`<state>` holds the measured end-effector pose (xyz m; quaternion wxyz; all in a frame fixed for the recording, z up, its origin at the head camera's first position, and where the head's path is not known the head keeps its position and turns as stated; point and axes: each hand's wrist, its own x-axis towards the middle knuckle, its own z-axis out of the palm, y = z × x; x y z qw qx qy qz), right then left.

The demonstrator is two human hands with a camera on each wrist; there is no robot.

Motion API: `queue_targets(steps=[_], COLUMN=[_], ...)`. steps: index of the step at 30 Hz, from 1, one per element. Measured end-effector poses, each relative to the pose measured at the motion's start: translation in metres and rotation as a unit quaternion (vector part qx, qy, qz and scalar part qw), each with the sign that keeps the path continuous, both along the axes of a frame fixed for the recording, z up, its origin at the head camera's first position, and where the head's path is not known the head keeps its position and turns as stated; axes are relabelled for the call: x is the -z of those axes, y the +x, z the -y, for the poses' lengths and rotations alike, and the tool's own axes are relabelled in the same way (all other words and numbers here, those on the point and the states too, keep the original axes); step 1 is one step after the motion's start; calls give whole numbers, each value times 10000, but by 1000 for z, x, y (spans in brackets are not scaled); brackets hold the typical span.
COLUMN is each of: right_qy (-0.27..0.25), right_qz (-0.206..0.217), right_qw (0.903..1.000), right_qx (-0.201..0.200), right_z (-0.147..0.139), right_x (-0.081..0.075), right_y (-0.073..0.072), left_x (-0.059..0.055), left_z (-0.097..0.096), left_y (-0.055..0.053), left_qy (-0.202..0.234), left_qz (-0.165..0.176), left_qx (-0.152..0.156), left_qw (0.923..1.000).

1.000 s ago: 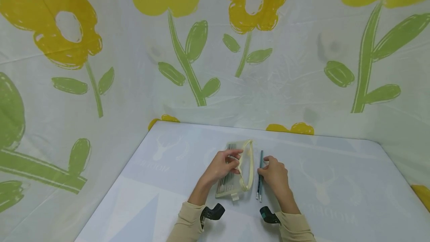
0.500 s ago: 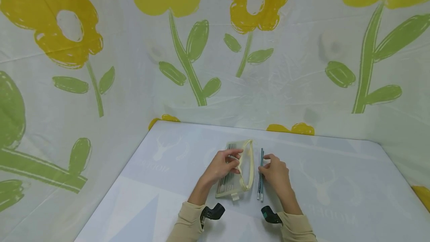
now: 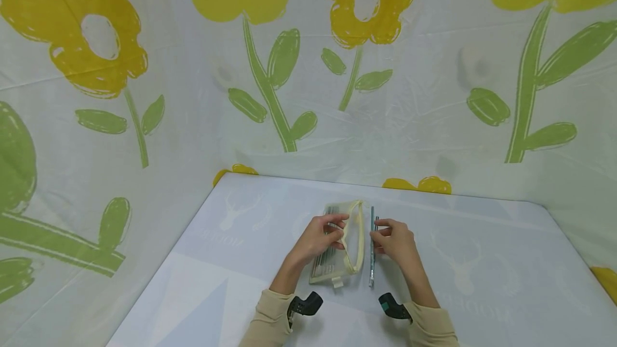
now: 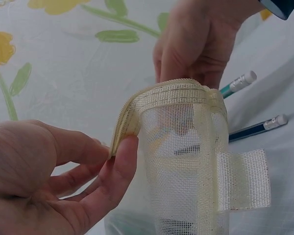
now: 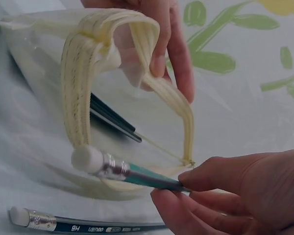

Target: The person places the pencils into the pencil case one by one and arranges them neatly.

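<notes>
My left hand [image 3: 319, 237] pinches one zipped edge of a cream mesh pencil case [image 4: 181, 142], holding its mouth wide. Through that mouth, dark pencils [image 5: 112, 120] show inside in the right wrist view. Just right of the case, my right hand [image 3: 396, 241] pinches a teal pencil [image 5: 149, 178] between thumb and fingers. Its white eraser end points toward my body, near the case's opening. A darker pencil [image 5: 108, 227] marked HB lies below it; in the head view it is mostly hidden by the teal pencil and my right hand.
A pale patterned cloth covers the table [image 3: 482, 261]. Behind and to the left hang flower-printed curtains [image 3: 414, 122]. A small fabric tab [image 4: 245, 178] sticks out from the case's near end. Black cameras are strapped to both wrists.
My right hand has shifted slightly forward, and the teal pencil has moved up and left, apart from the darker one. The left hand and the pencil case stay where they were.
</notes>
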<state>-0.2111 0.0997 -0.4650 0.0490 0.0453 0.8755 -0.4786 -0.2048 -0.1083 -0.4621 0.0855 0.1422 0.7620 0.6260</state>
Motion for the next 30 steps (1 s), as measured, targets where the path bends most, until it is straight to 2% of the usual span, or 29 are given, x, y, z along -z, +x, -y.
queue_targets(steps=[11,20,30], right_qy=[-715,-1174,-1463], right_qz=[204,329,-49], right_qw=[9970,9918,9891], right_qx=[-203,-379,-153], right_z=[1,7,13], right_x=[-8,-4,2], right_y=[4,1,0], left_x=[1,0,-1], left_z=[-1,-3,-6], left_y=[0,2,5], left_qy=[-2,-131,-148], left_qz=[43,-12,22], left_qx=[42,141,272], left_qw=[10000,9998,9995])
